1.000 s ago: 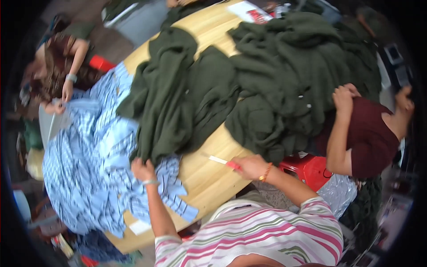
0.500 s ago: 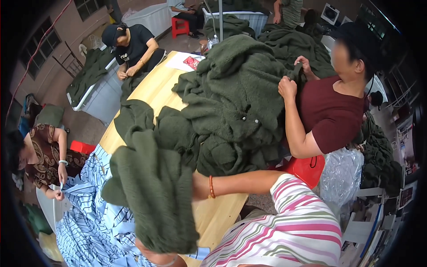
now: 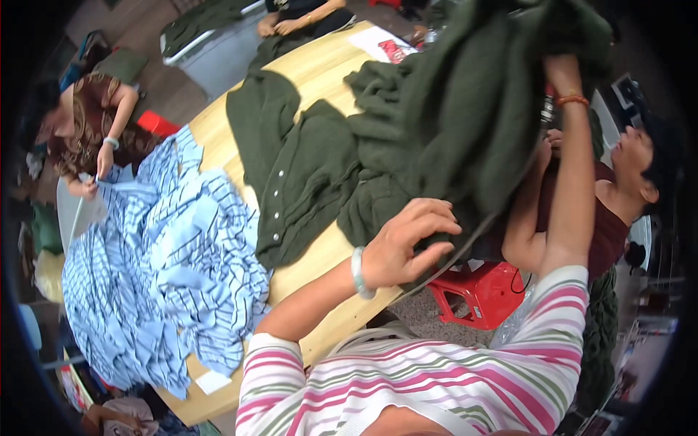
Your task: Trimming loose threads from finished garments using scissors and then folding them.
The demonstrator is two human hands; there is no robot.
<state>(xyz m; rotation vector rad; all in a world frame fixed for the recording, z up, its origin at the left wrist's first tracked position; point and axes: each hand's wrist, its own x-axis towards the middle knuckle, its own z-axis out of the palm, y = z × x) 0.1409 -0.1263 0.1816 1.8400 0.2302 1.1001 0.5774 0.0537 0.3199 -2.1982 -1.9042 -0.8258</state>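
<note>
My right hand (image 3: 563,75) is raised at the upper right, gripping a dark green fleece garment (image 3: 472,109) that hangs down in blurred folds; the fabric hides the fingertips. Lower and to the left, my left hand (image 3: 408,243) is in the air at the lower edge of that garment, fingers curved and apart, with nothing seen in it. Another dark green garment (image 3: 309,192) with a row of light snap buttons lies on the wooden table (image 3: 298,294) to the left of my hands.
Blue striped fabric (image 3: 189,269) is heaped on the table's left side, where a person (image 3: 102,138) handles part of it. Close by my right arm sits a person in dark red (image 3: 611,211). A red stool (image 3: 483,291) stands below the table edge. Someone in black (image 3: 309,18) works at the far side.
My right hand has swung up and right with the green garment, off the table's near left. My left hand has come away from its lower end. The view has shifted too.
</note>
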